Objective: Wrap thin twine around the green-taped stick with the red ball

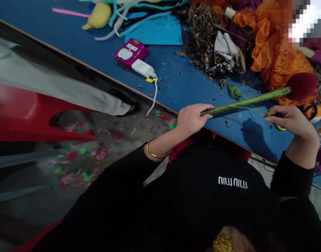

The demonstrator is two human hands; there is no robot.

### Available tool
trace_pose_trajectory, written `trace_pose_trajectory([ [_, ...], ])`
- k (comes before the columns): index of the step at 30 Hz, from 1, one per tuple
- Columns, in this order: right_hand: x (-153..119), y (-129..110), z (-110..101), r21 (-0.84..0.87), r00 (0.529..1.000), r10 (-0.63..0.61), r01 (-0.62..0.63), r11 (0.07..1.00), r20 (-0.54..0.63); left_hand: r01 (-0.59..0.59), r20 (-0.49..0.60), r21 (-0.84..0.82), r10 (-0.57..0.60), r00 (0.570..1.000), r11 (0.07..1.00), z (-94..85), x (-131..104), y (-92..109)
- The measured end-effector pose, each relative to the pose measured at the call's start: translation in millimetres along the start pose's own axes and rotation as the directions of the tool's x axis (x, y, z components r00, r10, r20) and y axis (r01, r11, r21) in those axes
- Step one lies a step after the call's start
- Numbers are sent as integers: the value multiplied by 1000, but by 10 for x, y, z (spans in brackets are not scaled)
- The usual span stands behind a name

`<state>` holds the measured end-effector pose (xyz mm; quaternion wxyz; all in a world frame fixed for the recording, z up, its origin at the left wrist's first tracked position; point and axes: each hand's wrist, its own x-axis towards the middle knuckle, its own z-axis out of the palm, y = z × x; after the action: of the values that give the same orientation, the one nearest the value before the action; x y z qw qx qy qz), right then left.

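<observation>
My left hand (193,118) is closed round the dark wrapped end of a green stick (255,100), which points to the right over the blue table. A thin green thread (251,107) runs from near the stick's dark end to my right hand (294,120). There the thumb and fingers are pinched together on it; a small brownish bit shows at the fingertips. Just behind the stick lies a loose tangle of green string (235,91). A dark red rounded piece (302,86) sits at the stick's far tip; whether they are joined I cannot tell.
On the blue table (181,89) are a purple socket block (131,52) with a white charger (144,68), dried leaves (202,31), orange cloth (283,59) and a yellow pear-shaped object (99,15). Scissors (308,109) lie beyond my right hand. A red chair (31,108) stands left.
</observation>
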<state>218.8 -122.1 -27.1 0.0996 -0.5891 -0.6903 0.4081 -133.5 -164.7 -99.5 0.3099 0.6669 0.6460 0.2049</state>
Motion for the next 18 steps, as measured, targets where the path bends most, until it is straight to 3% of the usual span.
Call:
trace_pose_trajectory([
  [2,-67,57,-133,-94,997,-15,7,996,-75,-11,-32,-3,10,999,1000,-58,-13,-32],
  [5,-135,95,-341,-181,960,12,-65,981,-279,-25,-85,22,27,996,999,-171,-49,-114],
  [8,-103,134,-526,-116,825,31,-117,986,-564,-6,-122,70,15,992,998,-318,-117,-220],
  [11,69,212,-661,129,669,21,112,985,-743,36,-115,108,-23,993,993,-489,-221,-321],
  [14,347,282,-742,347,622,74,330,878,-779,68,-93,137,-55,994,988,-663,-344,-408],
  [18,756,296,-768,415,546,135,432,801,-827,45,-30,59,-44,999,997,-843,-452,-521],
])
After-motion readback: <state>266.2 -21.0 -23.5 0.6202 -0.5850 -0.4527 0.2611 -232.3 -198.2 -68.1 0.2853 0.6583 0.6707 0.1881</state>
